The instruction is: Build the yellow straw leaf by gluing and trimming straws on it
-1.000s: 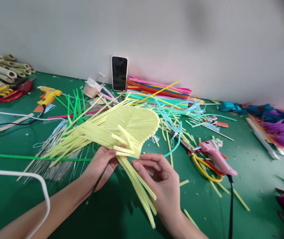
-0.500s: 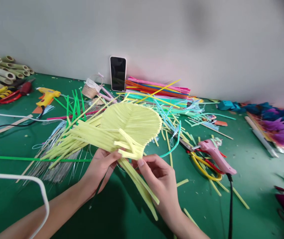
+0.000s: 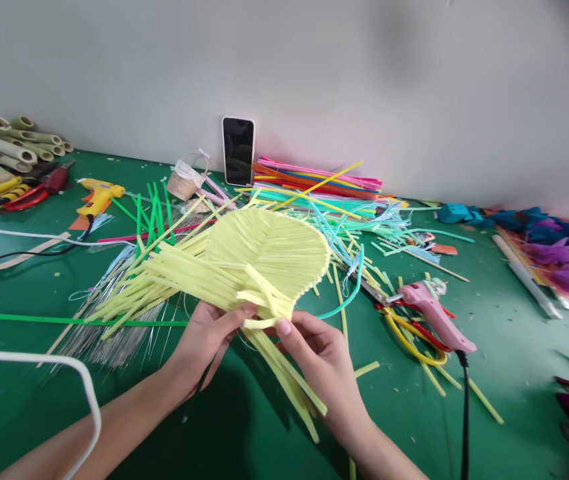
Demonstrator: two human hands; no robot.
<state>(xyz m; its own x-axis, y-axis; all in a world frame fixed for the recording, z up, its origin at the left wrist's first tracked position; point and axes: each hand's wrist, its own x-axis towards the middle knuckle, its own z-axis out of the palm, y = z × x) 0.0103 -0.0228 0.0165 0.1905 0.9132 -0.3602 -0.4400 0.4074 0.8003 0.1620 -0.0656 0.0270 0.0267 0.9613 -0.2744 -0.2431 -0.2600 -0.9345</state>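
Note:
Held up over the table is a pale yellow-green leaf (image 3: 272, 247) built from fuzzy pipe-cleaner strips, its edge ribbed and rounded. My left hand (image 3: 214, 340) is closed on the lower left of the leaf, thumb on top by the bundled strips (image 3: 184, 273) that fan out leftward. At the lower right edge my right hand (image 3: 322, 357) pinches the leaf's corner between thumb and fingers. A short strip end bends across between the two thumbs. Loose strips (image 3: 284, 377) hang down below the hands. The fingers under the leaf are partly hidden.
A pink glue gun (image 3: 429, 310) and yellow-handled scissors (image 3: 404, 340) lie at right. Bundled coloured pipe cleaners (image 3: 314, 180) and a propped phone (image 3: 239, 151) are at the wall. Left are wires (image 3: 119, 333), a yellow glue gun (image 3: 99, 195), pliers (image 3: 39, 190) and a white cable (image 3: 87, 387).
The bent strip end between my thumbs has curved lower, toward my right thumb. Leaf and hands have shifted slightly right in view, both hands keeping their hold.

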